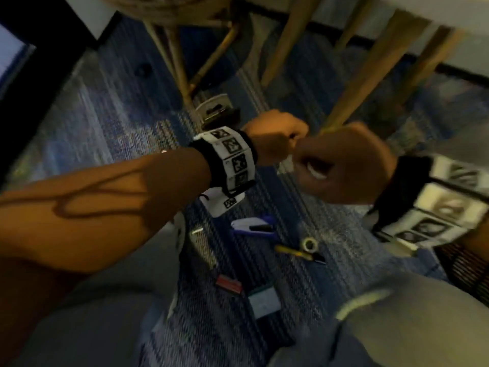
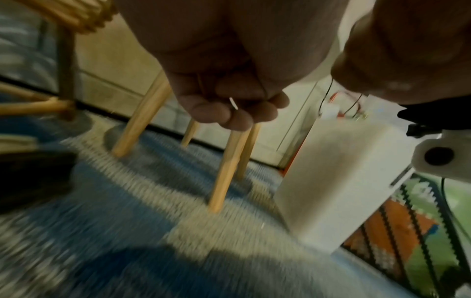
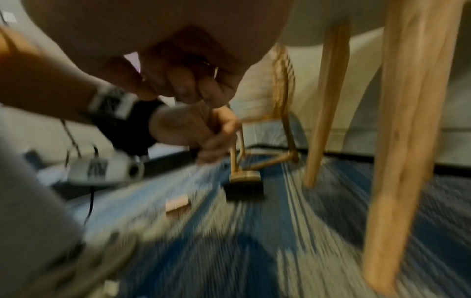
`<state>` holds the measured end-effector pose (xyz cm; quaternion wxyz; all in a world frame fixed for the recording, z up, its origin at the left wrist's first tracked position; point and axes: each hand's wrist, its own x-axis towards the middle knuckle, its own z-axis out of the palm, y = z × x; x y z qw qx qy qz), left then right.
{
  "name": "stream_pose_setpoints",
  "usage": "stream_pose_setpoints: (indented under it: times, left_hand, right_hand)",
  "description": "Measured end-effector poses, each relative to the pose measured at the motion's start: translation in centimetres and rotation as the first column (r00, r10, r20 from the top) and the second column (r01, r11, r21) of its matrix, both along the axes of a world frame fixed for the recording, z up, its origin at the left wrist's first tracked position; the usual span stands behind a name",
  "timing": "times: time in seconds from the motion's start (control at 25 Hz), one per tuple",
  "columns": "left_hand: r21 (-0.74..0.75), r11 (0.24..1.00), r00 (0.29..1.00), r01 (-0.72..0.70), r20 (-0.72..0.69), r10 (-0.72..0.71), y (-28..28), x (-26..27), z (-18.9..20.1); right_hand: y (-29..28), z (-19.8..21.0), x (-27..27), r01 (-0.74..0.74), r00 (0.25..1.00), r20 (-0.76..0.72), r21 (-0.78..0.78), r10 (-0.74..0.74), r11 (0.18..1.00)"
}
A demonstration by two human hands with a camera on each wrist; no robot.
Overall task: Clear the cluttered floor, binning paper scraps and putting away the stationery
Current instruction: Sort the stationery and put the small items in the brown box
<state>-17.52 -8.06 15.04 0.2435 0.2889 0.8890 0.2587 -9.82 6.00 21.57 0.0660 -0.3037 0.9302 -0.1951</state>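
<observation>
Head view, heavy motion blur. Both hands meet mid-frame above the blue striped carpet (image 1: 127, 107). Left hand (image 1: 275, 136) is fisted, fingers curled tight. In the left wrist view a thin pale sliver (image 2: 233, 103) shows between its curled fingertips; too small and blurred to say what it is. Right hand (image 1: 341, 162) is also curled into a fist, just right of the left one and about touching it. Something white (image 1: 316, 172) shows by its thumb, maybe a paper scrap, cannot tell. In the right wrist view its fingers are bunched together, contents unclear.

Stationery lies on the carpet in the lower centre of the head view, below the hands: a white and purple stapler-like item (image 1: 254, 226), a small tape roll (image 1: 310, 244) just right of and below it, a yellow-handled tool (image 1: 296, 252) touching the roll's lower side, a red flat piece (image 1: 229, 284) lower down, a pale card or pad (image 1: 264, 303) to its right. A black mesh holder (image 1: 201, 250) sits left of these, near the left forearm. A black-bristled brush (image 3: 243, 187) with a wooden back stands on the carpet at the centre of the right wrist view.

Wooden chair legs (image 1: 291, 35) fill the top of the frame. A white box (image 2: 339, 181) stands on the carpet at the right of the left wrist view. Grey trouser knees (image 1: 397, 327) are at the bottom.
</observation>
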Motion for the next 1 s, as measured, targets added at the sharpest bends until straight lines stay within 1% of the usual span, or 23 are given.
stream_pose_setpoints:
  times: [0.04, 0.08, 0.12, 0.16, 0.2, 0.24, 0.28, 0.36, 0.4, 0.44, 0.48, 0.56, 0.64, 0.68, 0.76, 0.8, 0.84, 0.88, 0.92, 0.96, 1.0]
  left_hand:
    - [-0.084, 0.996, 0.999, 0.036, 0.018, -0.035, -1.0, 0.4, -2.4]
    - [-0.141, 0.989, 0.997, 0.047, 0.061, -0.039, -2.1, 0.9, -4.9]
    - [-0.208, 0.976, 0.991, 0.064, 0.125, -0.038, -3.0, 1.5, -7.5]
    - [-0.267, 0.958, 0.984, 0.105, 0.167, -0.061, -3.9, 2.5, -9.6]
    - [-0.335, 0.931, 0.974, 0.144, 0.215, -0.074, -4.5, 3.7, -11.5]
    - [-0.370, 0.913, 0.965, 0.174, 0.250, -0.082, -5.0, 4.8, -13.8]
    - [-0.399, 0.898, 0.956, 0.188, 0.286, -0.073, -5.1, 6.1, -15.7]
    - [-0.455, 0.857, 0.940, 0.239, 0.330, -0.087, -5.4, 8.7, -18.4]
    - [-0.485, 0.835, 0.944, 0.260, 0.308, -0.115, -5.4, 10.0, -19.4]
    - [-0.508, 0.814, 0.947, 0.281, 0.286, -0.148, -5.4, 11.0, -19.9]
    - [-0.512, 0.807, 0.949, 0.294, 0.258, -0.183, -5.4, 11.7, -20.4]
    - [-0.508, 0.808, 0.950, 0.299, 0.238, -0.202, -5.4, 12.0, -20.9]
    - [-0.539, 0.790, 0.951, 0.293, 0.251, -0.181, -5.5, 11.2, -20.7]
    - [-0.564, 0.768, 0.947, 0.304, 0.270, -0.176, -5.5, 10.7, -20.4]
    - [-0.593, 0.742, 0.943, 0.313, 0.287, -0.168, -5.6, 9.6, -20.1]
    - [-0.588, 0.752, 0.946, 0.298, 0.288, -0.149, -5.7, 8.9, -19.8]
    - [-0.591, 0.757, 0.947, 0.279, 0.302, -0.113, -5.9, 8.2, -19.2]
    - [-0.587, 0.768, 0.949, 0.258, 0.305, -0.086, -6.2, 7.3, -19.6]
    - [-0.579, 0.781, 0.950, 0.233, 0.308, -0.055, -6.5, 6.4, -19.1]
    - [-0.559, 0.799, 0.951, 0.222, 0.305, -0.051, -6.9, 5.4, -19.3]
    - [-0.530, 0.819, 0.940, 0.219, 0.339, -0.032, -7.2, 4.4, -18.6]
  right_hand:
    - [0.4, -2.7, 0.5, -0.054, 0.995, 0.081, 0.042, 0.050, 0.998]
    - [-0.8, -6.0, 0.3, -0.174, 0.971, 0.198, 0.190, 0.136, 0.966]
    - [-1.3, -9.0, 0.7, -0.305, 0.912, 0.377, 0.352, 0.164, 0.885]
    - [-1.6, -12.3, 0.9, -0.413, 0.832, 0.541, 0.460, 0.120, 0.786]
    - [-1.4, -15.5, 1.4, -0.490, 0.757, 0.649, 0.494, 0.070, 0.718]
    - [-0.7, -18.1, 1.9, -0.507, 0.709, 0.705, 0.530, -0.022, 0.680]
    - [0.1, -20.1, 2.6, -0.479, 0.700, 0.706, 0.577, -0.109, 0.661]
    - [1.2, -23.0, 5.1, -0.426, 0.738, 0.652, 0.649, -0.173, 0.631]
    - [1.4, -23.8, 6.2, -0.393, 0.749, 0.629, 0.674, -0.207, 0.625]
    - [1.6, -24.6, 7.2, -0.356, 0.749, 0.616, 0.685, -0.244, 0.636]
    - [1.5, -24.7, 7.7, -0.328, 0.722, 0.631, 0.674, -0.284, 0.662]
    - [1.3, -25.4, 8.1, -0.281, 0.687, 0.646, 0.659, -0.334, 0.697]
    - [1.5, -26.1, 7.6, -0.289, 0.710, 0.637, 0.652, -0.300, 0.701]
    - [1.7, -26.4, 7.3, -0.275, 0.717, 0.629, 0.652, -0.301, 0.707]
    - [1.5, -26.0, 7.2, -0.196, 0.746, 0.576, 0.668, -0.334, 0.718]
    - [0.9, -26.0, 7.2, -0.180, 0.752, 0.575, 0.650, -0.323, 0.738]
    - [0.0, -25.6, 7.2, -0.199, 0.736, 0.601, 0.631, -0.310, 0.750]
    - [-1.0, -25.2, 7.3, -0.246, 0.684, 0.669, 0.586, -0.291, 0.772]
    - [-2.1, -25.0, 7.9, -0.337, 0.609, 0.756, 0.521, -0.241, 0.784]
    - [-3.3, -24.9, 8.7, -0.413, 0.531, 0.831, 0.424, -0.165, 0.806]
    - [-4.7, -24.4, 9.9, -0.504, 0.461, 0.882, 0.349, -0.096, 0.790]
